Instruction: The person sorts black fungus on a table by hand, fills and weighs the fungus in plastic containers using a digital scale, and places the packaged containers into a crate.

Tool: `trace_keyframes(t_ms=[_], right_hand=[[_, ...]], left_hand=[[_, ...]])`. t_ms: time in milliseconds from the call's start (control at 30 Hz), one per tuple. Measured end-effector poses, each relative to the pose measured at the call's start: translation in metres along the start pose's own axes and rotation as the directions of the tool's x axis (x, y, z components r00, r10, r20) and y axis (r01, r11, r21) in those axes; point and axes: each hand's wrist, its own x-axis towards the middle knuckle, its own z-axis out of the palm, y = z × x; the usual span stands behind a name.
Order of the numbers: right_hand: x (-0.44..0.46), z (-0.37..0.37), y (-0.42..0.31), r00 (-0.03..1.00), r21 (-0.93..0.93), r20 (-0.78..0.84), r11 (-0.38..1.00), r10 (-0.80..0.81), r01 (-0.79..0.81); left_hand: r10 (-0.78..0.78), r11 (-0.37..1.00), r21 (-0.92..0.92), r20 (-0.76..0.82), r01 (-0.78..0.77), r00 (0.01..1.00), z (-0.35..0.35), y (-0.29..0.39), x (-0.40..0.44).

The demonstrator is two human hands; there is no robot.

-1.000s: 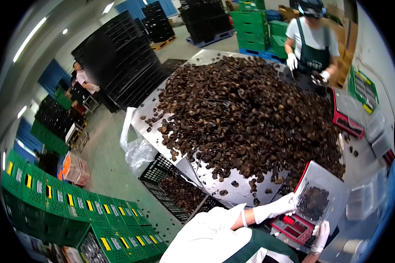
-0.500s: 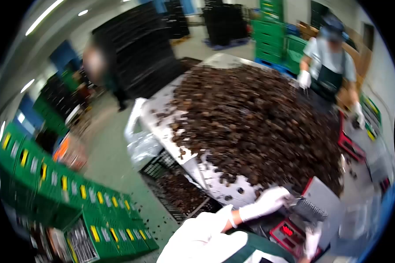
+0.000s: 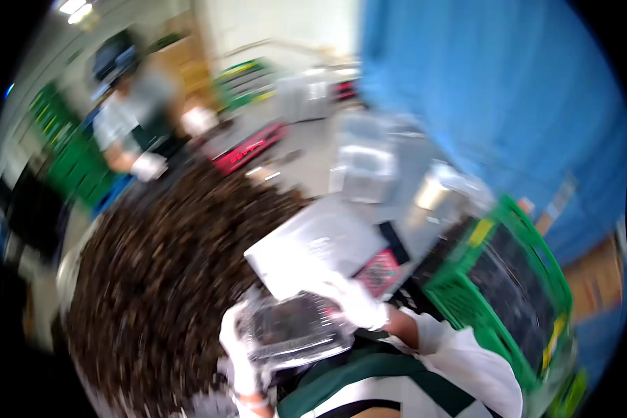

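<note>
A clear plastic box (image 3: 292, 331) with dark contents is in front of my apron, blurred by motion. My white-gloved left hand (image 3: 238, 348) grips its left side. My right hand (image 3: 352, 299), also gloved, holds its upper right edge, though the fingers are smeared. Just beyond the box lies the pale plate of a weighing scale (image 3: 317, 244), with a red display panel (image 3: 380, 272) at its right. To the left spreads a large heap of small dark brown pieces (image 3: 160, 279), too blurred to name.
A green crate (image 3: 467, 313) with dark contents stands at my right, below a blue curtain (image 3: 481, 83). Clear plastic boxes (image 3: 366, 164) are on the table beyond the scale. Across the heap, a co-worker (image 3: 136, 115) with gloved hands works near another red scale (image 3: 251, 148).
My view has swung right, bringing the curtain and the green crate at my right into sight. My hands have come from over the scale to in front of my body, holding the box.
</note>
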Motion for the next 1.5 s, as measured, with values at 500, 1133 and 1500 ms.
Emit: trace_keyframes(t_ms=[500,1133,1500], right_hand=[[-0.283,-0.257,0.005,0.059,0.227,-0.924,0.667,0.377,-0.71],[0.038,-0.201,0.203,0.907,-0.216,-0.375,0.934,0.192,-0.286],[0.167,-0.07,0.459,0.952,-0.559,-0.255,0.829,-0.172,0.001]], left_hand=[[-0.121,0.988,0.142,0.507,0.056,0.854,0.078,0.021,0.019],[-0.086,0.991,0.115,0.199,0.064,0.976,0.059,-0.002,-0.049],[-0.42,0.867,0.137,-0.314,0.479,0.851,0.008,-0.014,-0.147]])
